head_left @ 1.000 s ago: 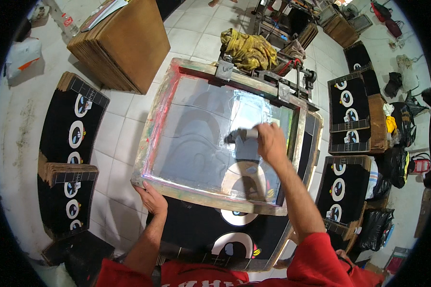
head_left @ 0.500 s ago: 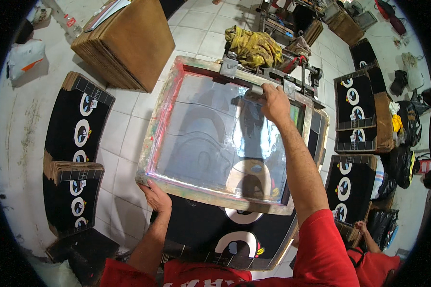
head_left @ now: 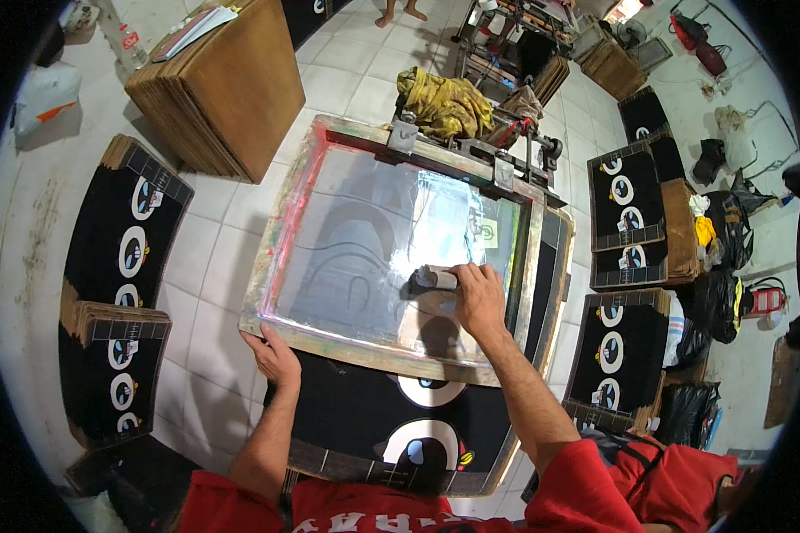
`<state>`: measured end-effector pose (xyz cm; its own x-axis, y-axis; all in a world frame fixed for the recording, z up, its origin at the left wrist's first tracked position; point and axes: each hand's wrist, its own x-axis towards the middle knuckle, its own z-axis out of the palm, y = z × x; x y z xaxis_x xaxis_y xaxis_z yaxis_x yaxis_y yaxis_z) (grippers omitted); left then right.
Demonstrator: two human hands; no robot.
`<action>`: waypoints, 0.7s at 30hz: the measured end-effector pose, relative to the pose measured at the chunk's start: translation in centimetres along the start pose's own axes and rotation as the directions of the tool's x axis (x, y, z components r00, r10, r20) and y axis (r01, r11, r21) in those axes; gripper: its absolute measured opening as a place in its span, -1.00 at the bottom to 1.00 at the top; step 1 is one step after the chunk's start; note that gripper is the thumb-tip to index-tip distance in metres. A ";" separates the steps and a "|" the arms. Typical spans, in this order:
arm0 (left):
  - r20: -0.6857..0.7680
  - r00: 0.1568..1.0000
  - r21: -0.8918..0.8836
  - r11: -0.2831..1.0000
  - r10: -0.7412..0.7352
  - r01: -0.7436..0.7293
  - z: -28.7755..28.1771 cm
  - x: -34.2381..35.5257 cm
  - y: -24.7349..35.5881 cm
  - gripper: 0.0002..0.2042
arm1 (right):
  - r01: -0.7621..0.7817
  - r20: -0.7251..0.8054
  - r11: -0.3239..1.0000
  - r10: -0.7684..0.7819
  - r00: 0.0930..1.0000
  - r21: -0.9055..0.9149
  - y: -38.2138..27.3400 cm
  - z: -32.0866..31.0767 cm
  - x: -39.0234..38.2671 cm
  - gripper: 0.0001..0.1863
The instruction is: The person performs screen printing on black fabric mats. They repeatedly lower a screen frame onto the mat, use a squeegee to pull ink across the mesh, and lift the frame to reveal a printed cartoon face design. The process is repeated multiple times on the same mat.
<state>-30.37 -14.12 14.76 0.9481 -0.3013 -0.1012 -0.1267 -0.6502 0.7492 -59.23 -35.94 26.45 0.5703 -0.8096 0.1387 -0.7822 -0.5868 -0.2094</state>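
A wooden screen frame with grey mesh, red stains along its left side and metal clamps at the back sits over a black board printed with large cartoon eyes. My left hand grips the frame's near left corner. In my right hand is a small grey squeegee, held on the mesh right of centre, above a bright reflection. The squeegee's lower edge is partly lost in shadow.
Stacks of eye-printed boards stand left and right. A brown board stack and yellow stained cloth lie beyond. A red-clothed person is at lower right, bare feet at top, black bags along the right wall.
My right hand went with the squeegee toward the back of the screen, then came back nearer to me. My left hand stays on the corner. The view has shifted slightly.
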 end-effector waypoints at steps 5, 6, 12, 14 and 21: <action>-0.053 0.992 -0.214 0.970 0.111 -0.120 -0.1 -0.4 0.2 -0.30 | 0.031 -0.011 0.999 -0.031 0.999 -0.031 -0.4 -0.3 -0.7 -0.66; -0.065 0.991 -0.301 0.945 0.116 -0.131 0.0 -0.6 0.2 -0.32 | 0.029 0.009 0.998 -0.029 1.000 -0.049 -0.4 -0.4 -0.4 -0.67; -0.151 0.961 -0.324 0.907 0.232 -0.270 0.2 -1.2 0.1 -0.38 | -0.007 0.004 0.999 0.007 1.000 0.044 1.4 -2.3 4.1 -0.63; -0.148 0.960 -0.311 0.910 0.239 -0.275 0.2 -1.2 0.0 -0.38 | -0.018 0.054 0.999 0.016 0.998 0.040 1.1 -2.8 3.9 -0.62; -0.159 0.959 -0.311 0.910 0.235 -0.275 0.4 -1.4 0.0 -0.38 | -0.017 0.231 0.999 0.024 0.973 -0.031 2.4 -1.8 5.8 -0.57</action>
<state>-31.81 -14.02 14.62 0.9256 -0.3310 0.1836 -0.2854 -0.2918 0.9129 -58.30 -42.05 28.48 0.5940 -0.7990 -0.0936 -0.7992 -0.5728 -0.1819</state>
